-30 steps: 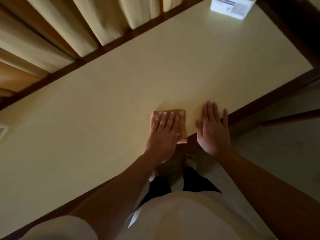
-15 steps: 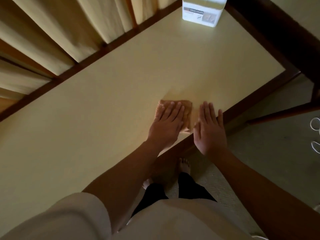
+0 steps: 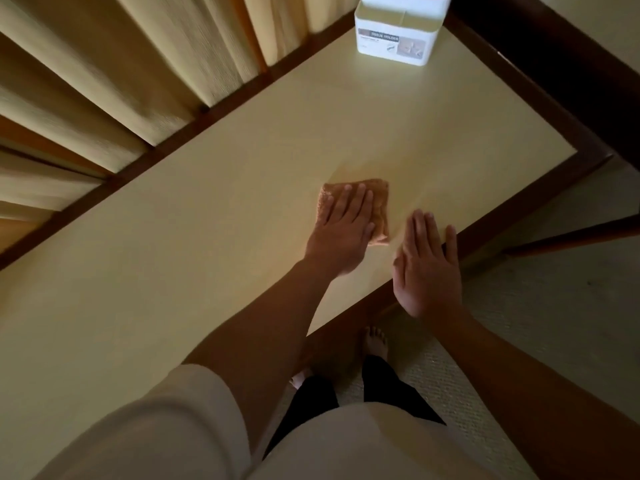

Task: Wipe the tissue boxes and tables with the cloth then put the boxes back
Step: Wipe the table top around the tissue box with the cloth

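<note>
Head view: the left hand lies flat on an orange-brown cloth, its fingers straight and close together, pressing down and gripping nothing. The folded cloth rests on the pale yellow table. It shows beyond the left fingertips and along their right side, while its near part is hidden under the palm.

The right hand is just beside the cloth, to the right of the left fingers and apart from them. Its fingers are also straight and slightly spread, and it holds nothing. The fingertips reach over the tabletop and the heel of the hand sticks out past the table's dark wooden near edge. Whether this hand rests on the surface or hovers just above it cannot be told.

A white tissue box stands upright on the table well beyond both sets of fingertips, near the far right corner. A grey label is on the side facing the camera, its print mostly too small to read.

Pale pleated curtains hang past the far edge of the table, up and to the left of the left fingers. Below the hands, on the near side of the table edge, bare feet stand on a light woven floor covering. A white sleeve covers the upper left arm, and both forearms are bare.
</note>
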